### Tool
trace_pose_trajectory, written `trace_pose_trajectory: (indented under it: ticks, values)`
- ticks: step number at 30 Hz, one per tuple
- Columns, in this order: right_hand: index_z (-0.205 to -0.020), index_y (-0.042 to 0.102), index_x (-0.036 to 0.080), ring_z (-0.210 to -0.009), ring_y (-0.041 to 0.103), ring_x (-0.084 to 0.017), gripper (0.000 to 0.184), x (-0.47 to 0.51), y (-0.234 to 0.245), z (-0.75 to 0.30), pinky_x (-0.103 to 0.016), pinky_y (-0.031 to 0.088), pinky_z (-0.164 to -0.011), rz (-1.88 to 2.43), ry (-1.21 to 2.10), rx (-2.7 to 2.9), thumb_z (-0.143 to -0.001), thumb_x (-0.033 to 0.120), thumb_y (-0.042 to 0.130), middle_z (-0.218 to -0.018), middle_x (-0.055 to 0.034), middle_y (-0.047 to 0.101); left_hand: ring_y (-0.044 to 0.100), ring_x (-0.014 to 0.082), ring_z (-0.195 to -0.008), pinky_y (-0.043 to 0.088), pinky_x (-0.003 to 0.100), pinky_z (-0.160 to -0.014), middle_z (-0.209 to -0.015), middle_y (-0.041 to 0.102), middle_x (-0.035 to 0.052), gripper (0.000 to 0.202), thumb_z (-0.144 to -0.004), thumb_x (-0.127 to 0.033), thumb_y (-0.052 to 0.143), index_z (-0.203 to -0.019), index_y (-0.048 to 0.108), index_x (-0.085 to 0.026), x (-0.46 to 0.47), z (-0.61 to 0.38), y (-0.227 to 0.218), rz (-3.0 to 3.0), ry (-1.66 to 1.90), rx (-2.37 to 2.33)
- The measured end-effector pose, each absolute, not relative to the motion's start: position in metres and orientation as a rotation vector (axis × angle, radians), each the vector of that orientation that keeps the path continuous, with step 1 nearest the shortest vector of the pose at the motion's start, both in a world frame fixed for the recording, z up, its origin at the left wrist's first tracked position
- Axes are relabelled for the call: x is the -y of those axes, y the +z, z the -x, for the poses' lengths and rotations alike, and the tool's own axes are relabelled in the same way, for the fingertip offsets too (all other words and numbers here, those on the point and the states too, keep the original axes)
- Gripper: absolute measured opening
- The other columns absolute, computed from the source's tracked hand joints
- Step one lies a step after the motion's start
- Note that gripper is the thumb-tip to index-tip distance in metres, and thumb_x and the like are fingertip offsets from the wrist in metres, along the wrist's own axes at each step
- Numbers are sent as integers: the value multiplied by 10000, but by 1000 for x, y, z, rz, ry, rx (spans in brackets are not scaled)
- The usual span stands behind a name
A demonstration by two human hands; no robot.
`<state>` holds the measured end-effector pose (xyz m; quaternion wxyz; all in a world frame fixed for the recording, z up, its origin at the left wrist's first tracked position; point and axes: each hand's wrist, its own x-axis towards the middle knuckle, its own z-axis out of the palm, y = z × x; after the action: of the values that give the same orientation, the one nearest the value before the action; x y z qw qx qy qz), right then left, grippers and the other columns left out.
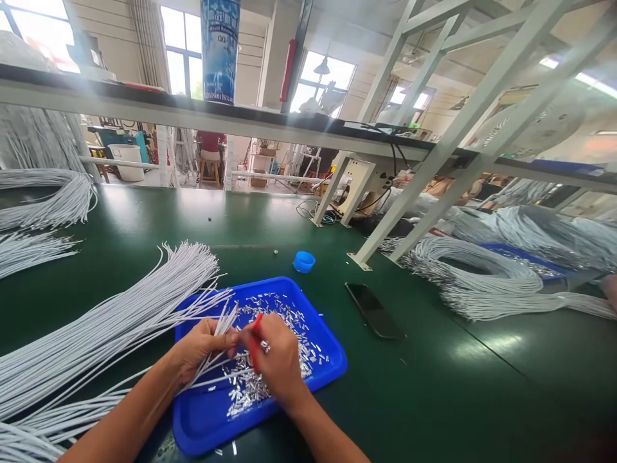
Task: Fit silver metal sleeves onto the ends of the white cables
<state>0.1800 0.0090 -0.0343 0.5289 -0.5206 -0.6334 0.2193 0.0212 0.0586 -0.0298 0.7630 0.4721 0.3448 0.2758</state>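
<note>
My left hand (207, 347) is closed around several thin white wires (226, 319), their ends standing up past the thumb. Close against it, my right hand (279, 357) grips red-handled scissors (255, 347); the blades are blurred by motion and lie near the left fingertips. Both hands are over a blue tray (332, 376) strewn with small shiny metal pieces (253, 386). A thick bundle of white wires (120, 315) stretches from the left, with some ends reaching over the tray's rim.
Behind the tray stands a blue cap (303, 262), and a black phone (373, 310) lies to its right. Coiled wires (482, 273) rest farther right beside slanted metal posts (409, 193). A spray can (220, 51) stands on the shelf above the green table (434, 399).
</note>
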Motion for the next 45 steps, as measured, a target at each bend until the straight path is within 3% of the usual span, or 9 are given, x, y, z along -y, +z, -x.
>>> trace_pose_trajectory:
  ticks: [4, 10, 12, 17, 23, 29, 33, 35, 45]
  values:
    - [-658, 555, 162, -472, 343, -91, 303, -22, -32, -197, -212, 296, -443, 1315, 806, 1070, -751, 449, 591, -513, 49, 408, 339, 41, -405, 200, 194, -414, -470, 564, -7, 212, -599, -285, 774, -592, 666, -103, -59, -21, -22, -1000, 600, -802]
    - [-784, 652, 146, -586, 484, -129, 257, -19, -34, -193, -248, 390, -567, 1125, 1191, 1247, -739, 397, 616, -620, -2, 558, 279, 33, -377, 141, 210, -400, -428, 532, -12, 236, -596, -305, 757, -553, 653, -98, -60, -22, -22, -963, 572, -794]
    - [-768, 648, 152, -605, 506, -145, 233, -14, -37, -185, -263, 403, -577, 1143, 1066, 1376, -789, 366, 556, -635, -22, 575, 268, 34, -377, 148, 216, -400, -403, 503, -18, 276, -598, -321, 750, -494, 630, -95, -59, -24, -23, -1001, 561, -810]
    - [-560, 549, 182, -610, 486, -161, 246, -9, -44, -179, -293, 390, -600, 1243, 251, 1650, -788, 268, 514, -591, -35, 540, 425, 82, -447, 304, 215, -471, -464, 551, -11, 252, -596, -331, 742, -536, 644, -107, -54, -28, -22, -1150, 719, -958]
    - [-633, 528, 173, -396, 385, -100, 267, -16, -46, -179, -223, 369, -408, 1172, 1123, 1228, -829, 337, 452, -449, 64, 390, 503, 120, -519, 367, 242, -552, -551, 633, 17, 194, -584, -294, 764, -628, 700, -117, -54, -25, -19, -1339, 722, -836]
    - [-599, 618, 188, -583, 500, -130, 217, -9, -42, -184, -233, 420, -568, 1194, 646, 1453, -766, 326, 605, -581, -5, 570, 411, 76, -428, 277, 215, -458, -471, 571, -9, 246, -572, -334, 770, -561, 661, -114, -54, -27, -24, -1049, 638, -797]
    - [-741, 592, 177, -601, 511, -135, 202, -11, -33, -194, -237, 406, -557, 1304, 675, 1436, -816, 356, 536, -668, -6, 571, 300, 38, -380, 181, 206, -400, -432, 534, -25, 261, -568, -328, 778, -545, 644, -106, -59, -24, -25, -943, 638, -826]
    - [-782, 579, 176, -618, 515, -133, 197, -13, -29, -199, -229, 397, -564, 1375, 732, 1470, -805, 368, 542, -694, 3, 569, 321, 32, -383, 191, 190, -394, -463, 556, -24, 238, -566, -302, 787, -620, 660, -108, -63, -21, -24, -878, 710, -832]
    - [-474, 444, 181, -471, 360, -92, 354, -10, -36, -195, -221, 200, -458, 1561, 593, 1794, -727, 374, 598, -494, 51, 444, 467, 74, -453, 294, 191, -446, -536, 615, 6, 278, -545, -288, 811, -711, 672, -113, -68, -16, -23, -887, 831, -873]
